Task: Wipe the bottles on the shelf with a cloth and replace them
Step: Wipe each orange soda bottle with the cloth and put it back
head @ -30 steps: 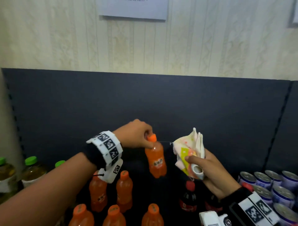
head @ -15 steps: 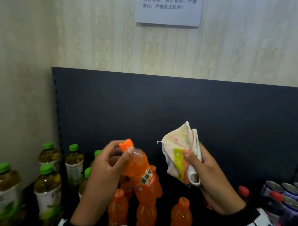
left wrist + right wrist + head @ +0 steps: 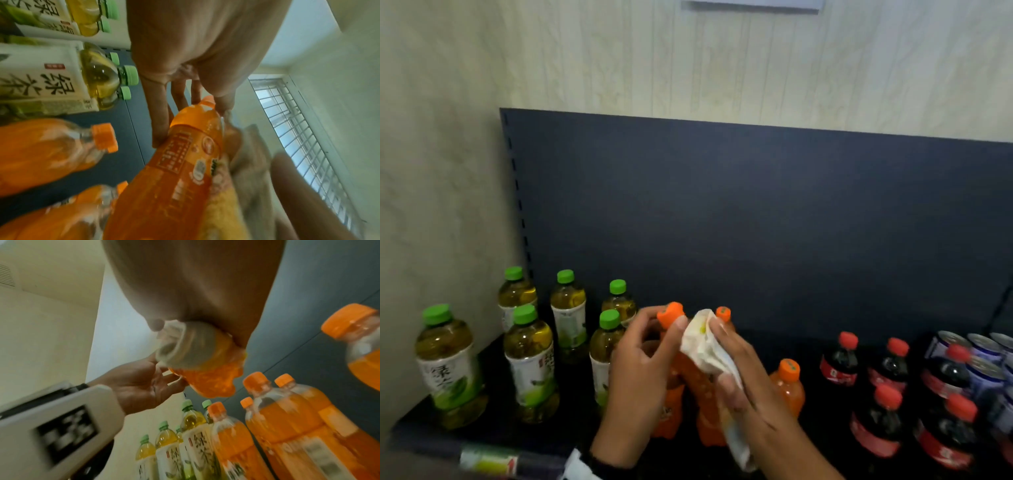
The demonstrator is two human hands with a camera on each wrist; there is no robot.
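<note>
A small orange soda bottle with an orange cap is held tilted above the dark shelf. My left hand grips it near the neck, thumb by the cap. My right hand holds a white and yellow cloth and presses it against the bottle's upper side. In the left wrist view my left-hand fingers lie along the bottle, with the cloth on its right. In the right wrist view the cloth covers the bottle under my right hand.
Several green-capped tea bottles stand at the shelf's left. Other orange bottles stand below and behind my hands. Red-capped cola bottles and cans fill the right. A dark back panel rises behind.
The cloth, held apart from the bottle before, now lies against it. Both hands have come together and sit lower in the view, which has shifted left.
</note>
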